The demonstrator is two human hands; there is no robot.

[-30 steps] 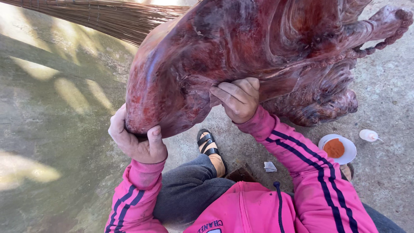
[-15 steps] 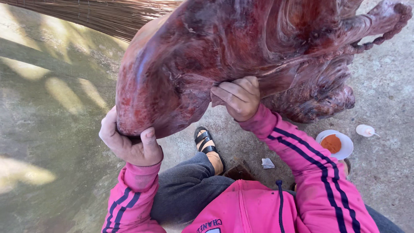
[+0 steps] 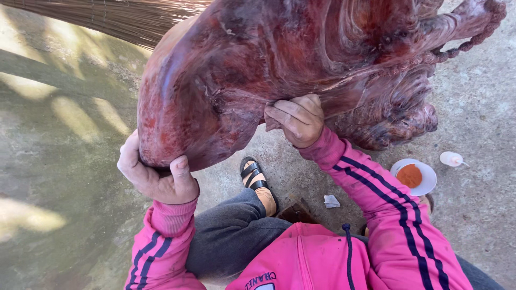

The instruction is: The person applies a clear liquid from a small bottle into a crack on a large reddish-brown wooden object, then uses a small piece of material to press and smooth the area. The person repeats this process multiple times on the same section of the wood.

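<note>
A large glossy dark-red carved wooden sculpture (image 3: pixel 279 70) fills the upper half of the view, with a rope-like carved rim at the top right. My left hand (image 3: pixel 156 177) grips its rounded lower left edge, thumb up against the wood. My right hand (image 3: pixel 295 119) presses a small reddish scrap, perhaps sandpaper or cloth, against the underside of the sculpture, fingers bent over it. Pink sleeves with dark stripes cover both arms.
A white dish with orange-red powder (image 3: pixel 413 176) and a small white bottle (image 3: pixel 451 159) lie on the concrete floor at right. A crumpled white scrap (image 3: pixel 331 201) lies near my sandalled foot (image 3: pixel 257 180). Broom bristles (image 3: pixel 113 19) stretch across the top left.
The view has shifted slightly; my left hand slid a little lower and left along the sculpture's edge. The right hand stays pressed at the same spot on the underside.
</note>
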